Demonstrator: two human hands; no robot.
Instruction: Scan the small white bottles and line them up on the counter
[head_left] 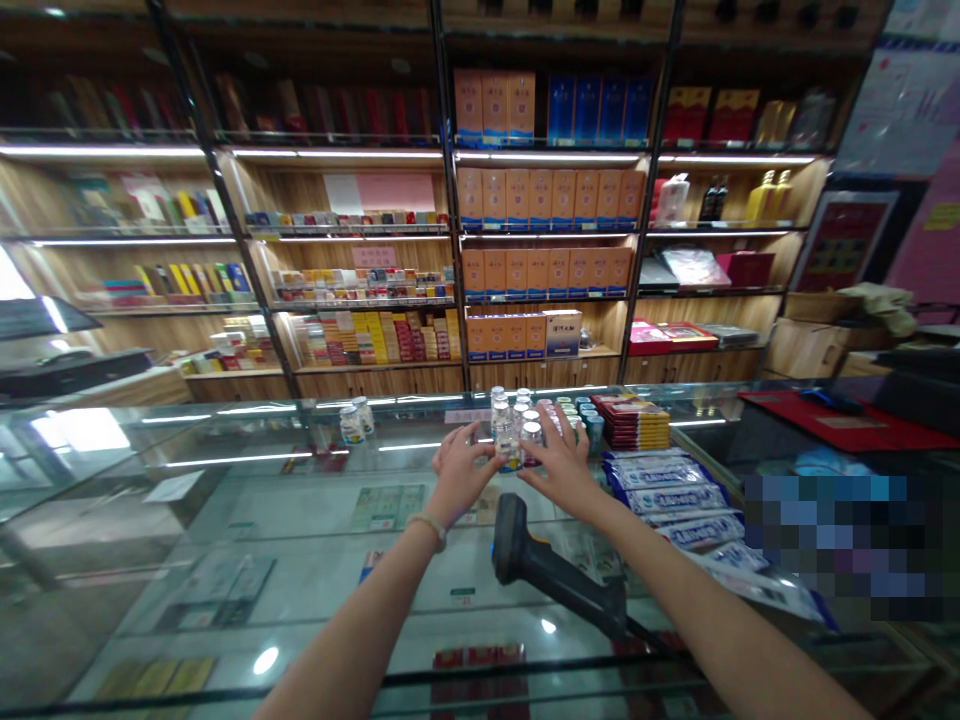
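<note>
Past the black scanner (555, 580), left hand (457, 470) and right hand (562, 465) spread wide, cupping the clustered small bottles (514, 425) from both sides on the glass counter (300, 520), steadying them.

Both arms extend forward from the near edge, bare to the elbow, converging toward the middle of the scene. The left forearm runs up from the lower left; a pale band sits on its wrist. The left hand (459, 466) is raised, fingers loosely curled, thumb pointing right. The right forearm comes in from the lower right at a shallower angle. The right hand (559, 458) is held palm down, fingers spread and pointing far. The hands stand near each other, not touching.
</note>
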